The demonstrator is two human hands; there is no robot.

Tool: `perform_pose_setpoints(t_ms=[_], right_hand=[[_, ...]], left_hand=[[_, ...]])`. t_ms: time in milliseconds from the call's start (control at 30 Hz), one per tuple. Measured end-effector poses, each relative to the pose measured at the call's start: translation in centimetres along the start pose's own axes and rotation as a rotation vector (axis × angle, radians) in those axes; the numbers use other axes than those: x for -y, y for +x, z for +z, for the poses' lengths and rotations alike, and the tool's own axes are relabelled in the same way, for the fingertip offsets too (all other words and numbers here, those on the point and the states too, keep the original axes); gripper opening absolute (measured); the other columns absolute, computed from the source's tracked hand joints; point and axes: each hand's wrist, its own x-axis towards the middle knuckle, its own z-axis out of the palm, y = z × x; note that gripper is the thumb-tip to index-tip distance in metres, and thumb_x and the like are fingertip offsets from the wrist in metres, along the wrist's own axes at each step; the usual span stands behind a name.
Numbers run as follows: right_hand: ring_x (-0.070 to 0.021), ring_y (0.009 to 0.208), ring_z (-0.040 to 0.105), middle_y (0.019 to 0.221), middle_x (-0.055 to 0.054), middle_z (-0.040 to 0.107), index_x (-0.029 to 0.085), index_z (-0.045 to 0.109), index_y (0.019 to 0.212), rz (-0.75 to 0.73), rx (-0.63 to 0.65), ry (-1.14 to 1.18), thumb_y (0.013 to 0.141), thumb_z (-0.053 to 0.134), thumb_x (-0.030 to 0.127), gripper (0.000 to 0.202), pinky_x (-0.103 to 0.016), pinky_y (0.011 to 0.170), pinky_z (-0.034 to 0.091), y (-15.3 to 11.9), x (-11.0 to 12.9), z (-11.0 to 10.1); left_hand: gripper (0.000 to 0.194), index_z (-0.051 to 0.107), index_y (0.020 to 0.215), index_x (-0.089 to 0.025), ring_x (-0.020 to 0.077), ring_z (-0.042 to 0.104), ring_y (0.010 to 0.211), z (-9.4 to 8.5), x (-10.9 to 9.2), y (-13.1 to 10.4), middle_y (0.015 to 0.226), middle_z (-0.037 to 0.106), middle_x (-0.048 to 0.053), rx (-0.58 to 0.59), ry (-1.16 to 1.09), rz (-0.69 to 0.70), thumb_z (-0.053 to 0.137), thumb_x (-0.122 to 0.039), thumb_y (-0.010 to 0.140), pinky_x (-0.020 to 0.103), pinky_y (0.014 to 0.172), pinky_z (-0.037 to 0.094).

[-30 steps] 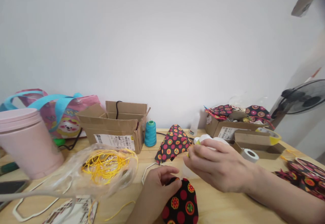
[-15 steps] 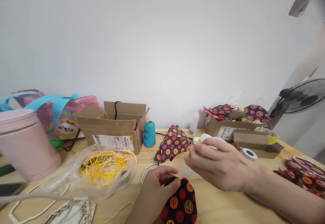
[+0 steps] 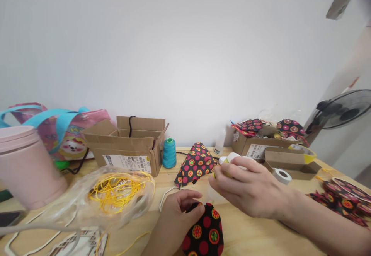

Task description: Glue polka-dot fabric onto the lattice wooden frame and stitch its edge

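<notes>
Between the thumb and fingers of my left hand (image 3: pixel 181 213) is a rounded piece of black fabric (image 3: pixel 205 231) with red dots and orange flowers, near the table's front. My right hand (image 3: pixel 252 186) is closed around a white-and-yellow bottle (image 3: pixel 233 158), mostly hidden behind the fingers, just above and right of that fabric. Something pale and translucent (image 3: pixel 215 195) shows under the right fingers; what it is I cannot make out. Behind the hands lies a larger pointed piece of the same patterned fabric (image 3: pixel 195 165). A white octagonal frame (image 3: pixel 162 198) sits partly behind my left hand.
To the left are a plastic bag of yellow cord (image 3: pixel 118 190), a pink bucket (image 3: pixel 27 167), and an open cardboard box (image 3: pixel 130 147). A teal thread spool (image 3: pixel 169 154) stands mid-table. At right are a fabric-filled box (image 3: pixel 246 146), a white tape roll (image 3: pixel 282 176) and a fan (image 3: pixel 344 111).
The whole view has shifted slightly, so things appear a little further left. Both hands keep nearly the same pose and hold.
</notes>
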Motion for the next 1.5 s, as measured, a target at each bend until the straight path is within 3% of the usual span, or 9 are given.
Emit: perform_pose_setpoints(t_ms=[233,400,500,600,933,1100,1200,1367,1500], right_hand=[[-0.0142,0.070,0.048,0.072,0.002,0.062,0.021,0.060,0.082,0.191,-0.020,-0.003,0.087,0.039,0.014,0.023,-0.032,0.071,0.031,-0.5,-0.7,0.5],[-0.0201,0.075,0.052,0.079,-0.002,0.063,0.024,0.063,0.089,0.758,-0.050,0.429,0.069,0.062,0.018,0.021,-0.035,0.069,0.037,-2.4,-1.3,1.5],[-0.0231,0.078,0.057,0.087,-0.006,0.064,0.019,0.058,0.092,1.193,-0.196,0.900,0.065,0.068,0.032,0.032,-0.034,0.066,0.044,-3.3,-0.8,2.8],[-0.0243,0.082,0.059,0.091,-0.008,0.064,0.016,0.054,0.093,1.402,-0.377,1.106,0.067,0.064,0.038,0.036,-0.036,0.068,0.047,-3.6,-0.1,5.1],[-0.0242,0.079,0.060,0.084,-0.008,0.063,0.014,0.051,0.087,1.451,-0.455,1.145,0.061,0.066,0.028,0.033,-0.039,0.072,0.048,-4.0,1.8,12.0],[-0.0245,0.099,0.053,0.109,-0.013,0.053,0.018,0.039,0.108,1.491,-0.599,1.112,0.059,0.067,0.032,0.058,-0.040,0.081,0.045,-4.3,1.8,9.3],[-0.0194,0.086,0.055,0.090,-0.006,0.057,0.021,0.049,0.095,1.409,-0.681,0.848,0.074,0.057,0.028,0.023,-0.037,0.078,0.044,-4.4,2.3,6.2],[-0.0160,0.077,0.055,0.080,-0.003,0.061,0.018,0.062,0.076,0.689,0.031,0.862,0.073,0.058,0.012,0.008,-0.026,0.067,0.045,-4.1,3.4,5.5],[-0.0160,0.076,0.056,0.076,-0.002,0.062,0.017,0.065,0.071,0.570,0.415,0.732,0.068,0.061,0.008,0.010,-0.022,0.063,0.044,-3.5,3.1,7.3]], left_hand=[[0.055,0.046,0.110,-0.012,0.0143,0.059,0.058,-0.1,-0.2,0.0,0.061,0.068,0.000,0.020,-0.044,-0.033,0.066,-0.019,0.060,0.025,0.058,0.042],[0.062,0.039,0.118,-0.013,0.0174,0.062,0.068,-0.1,-0.6,-0.4,0.072,0.071,0.004,0.056,-0.041,0.001,0.066,-0.019,0.062,0.027,0.065,0.043],[0.058,0.043,0.115,-0.013,0.0181,0.062,0.071,0.0,-0.6,-0.5,0.074,0.071,0.005,0.085,-0.013,-0.001,0.066,-0.019,0.062,0.028,0.067,0.043],[0.053,0.047,0.111,-0.014,0.0181,0.063,0.072,-0.2,-0.7,-0.3,0.074,0.072,0.004,0.084,0.005,0.006,0.066,-0.019,0.062,0.028,0.070,0.044],[0.056,0.051,0.104,-0.016,0.0159,0.065,0.068,-2.9,-2.6,1.1,0.071,0.073,0.001,-0.019,-0.121,-0.041,0.075,-0.028,0.055,0.024,0.065,0.047],[0.058,0.051,0.106,-0.016,0.0184,0.066,0.072,-3.3,-2.9,1.0,0.073,0.074,0.003,-0.026,-0.053,-0.049,0.075,-0.029,0.055,0.025,0.065,0.047],[0.053,0.053,0.104,-0.017,0.0177,0.065,0.070,-3.4,-2.4,1.2,0.071,0.073,0.002,-0.024,-0.012,-0.032,0.074,-0.028,0.056,0.025,0.066,0.046],[0.046,0.054,0.101,-0.016,0.0168,0.064,0.069,-3.2,-1.4,1.4,0.072,0.073,0.003,0.031,0.009,-0.041,0.072,-0.026,0.059,0.025,0.066,0.045],[0.046,0.055,0.098,-0.015,0.0157,0.063,0.066,-2.8,-1.2,1.3,0.069,0.072,0.002,0.050,0.053,-0.063,0.073,-0.023,0.057,0.024,0.063,0.043]])
